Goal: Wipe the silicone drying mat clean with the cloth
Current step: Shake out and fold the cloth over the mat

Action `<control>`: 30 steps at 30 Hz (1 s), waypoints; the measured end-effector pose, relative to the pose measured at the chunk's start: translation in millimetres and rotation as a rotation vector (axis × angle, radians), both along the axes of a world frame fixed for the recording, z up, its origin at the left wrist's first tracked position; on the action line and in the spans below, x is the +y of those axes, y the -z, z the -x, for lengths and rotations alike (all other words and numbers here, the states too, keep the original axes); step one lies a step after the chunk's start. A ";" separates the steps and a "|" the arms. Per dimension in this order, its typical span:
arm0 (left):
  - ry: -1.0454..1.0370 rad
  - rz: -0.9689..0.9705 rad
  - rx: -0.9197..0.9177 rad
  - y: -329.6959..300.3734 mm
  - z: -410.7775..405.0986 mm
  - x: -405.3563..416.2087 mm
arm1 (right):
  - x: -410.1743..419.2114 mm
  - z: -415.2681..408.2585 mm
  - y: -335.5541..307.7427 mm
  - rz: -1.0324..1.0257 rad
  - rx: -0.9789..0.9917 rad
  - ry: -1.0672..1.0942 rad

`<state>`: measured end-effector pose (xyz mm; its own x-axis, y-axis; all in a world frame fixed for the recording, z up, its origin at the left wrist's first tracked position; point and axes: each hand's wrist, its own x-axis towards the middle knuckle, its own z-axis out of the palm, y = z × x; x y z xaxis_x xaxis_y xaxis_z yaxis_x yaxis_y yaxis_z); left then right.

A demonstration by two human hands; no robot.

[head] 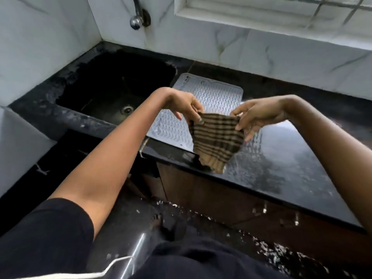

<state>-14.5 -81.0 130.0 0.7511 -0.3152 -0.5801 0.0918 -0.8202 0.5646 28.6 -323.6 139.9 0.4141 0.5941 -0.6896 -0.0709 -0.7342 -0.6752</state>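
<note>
A grey silicone drying mat (209, 97) with a wavy ridged surface lies on the black counter, just right of the sink. Above its near part hangs a brown and tan striped cloth (216, 141), stretched between both hands. My left hand (188, 106) pinches the cloth's top left corner. My right hand (258, 115) pinches the top right corner. The cloth dangles free, its lower edge hanging past the counter's front edge, and it hides part of the mat.
A black sink (118, 89) with a round drain sits left of the mat. A chrome tap (138, 19) is fixed to the marble wall above it. The glossy black counter (291, 158) stretches right. A window sill runs along the back wall.
</note>
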 end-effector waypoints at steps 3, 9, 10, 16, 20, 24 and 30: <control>0.024 0.011 0.096 24.6 21.2 -51.6 | -53.3 18.6 32.4 0.004 0.159 0.021; -0.091 -0.212 -0.342 97.6 51.6 -147.9 | -118.4 47.8 110.0 0.251 -0.539 0.266; -0.064 -0.255 -0.414 105.8 58.5 -156.2 | -120.4 56.6 118.9 0.253 -0.725 0.235; 0.171 -0.364 -0.464 151.0 91.5 -167.4 | -94.8 121.0 167.9 0.110 -0.982 -0.130; 0.142 -0.338 -0.487 166.0 104.4 -171.1 | -106.7 136.6 190.7 0.230 -1.052 -0.176; 0.167 -0.351 -0.530 173.1 115.0 -179.4 | -114.9 144.9 191.6 0.271 -1.110 -0.197; 0.191 -0.331 -0.587 175.8 121.6 -184.0 | -116.9 163.9 196.0 0.305 -1.244 -0.074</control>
<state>-136.0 -265.0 -45.9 0.9188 -0.3493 -0.1838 -0.3144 -0.9292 0.1944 -135.3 -440.5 -56.1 0.8474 0.5305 0.0241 0.5309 -0.8452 -0.0613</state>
